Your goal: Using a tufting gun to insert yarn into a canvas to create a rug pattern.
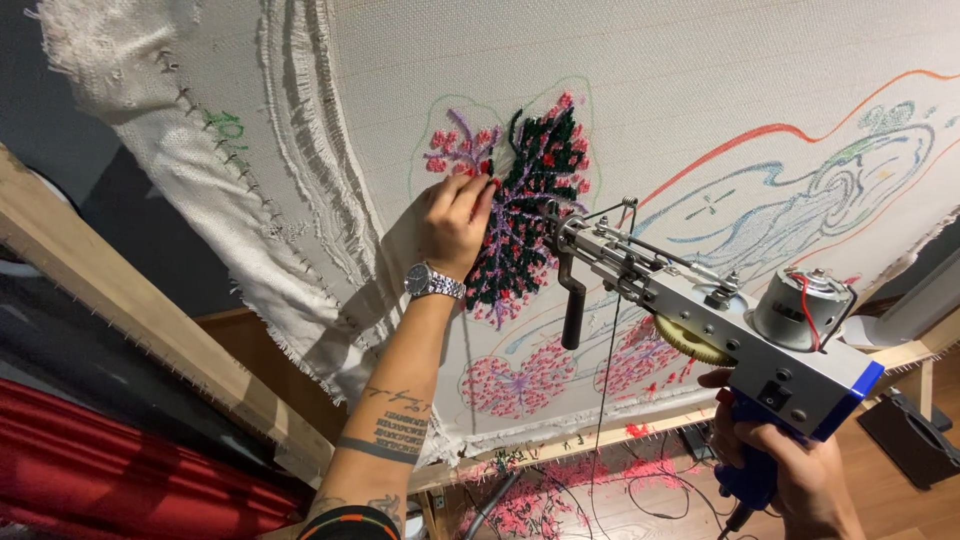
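Nearest the camera, low right: right hand (775, 455) wrapped tight around the blue grip of a tufting gun (700, 320), fingers closed on the handle. The gun body is silver metal with a blue end cap, a yellow gear (690, 343) on its underside, and a small cylindrical motor (800, 305) with red wires on top. A black side handle (572, 310) hangs down near the front, free of either hand. The gun's needle end angles up and left, its tip close to the tufted patch; contact with the cloth cannot be made out. Further in: left hand (455, 220), a metal wristwatch (434, 283) on the wrist, tattoo on the forearm, fingertips pinched together on the edge of a dark green and pink tufted flower (530, 215). That flower sits on a pale backing cloth (620, 70) stretched over a wooden frame (120, 310). Coloured outlines in red, blue and green are drawn across the cloth to the right. Two smaller pink tufted patches (515, 385) lie lower on the cloth. Beyond the frame's bottom rail: pink yarn scraps (560, 490) scattered on a wood floor.
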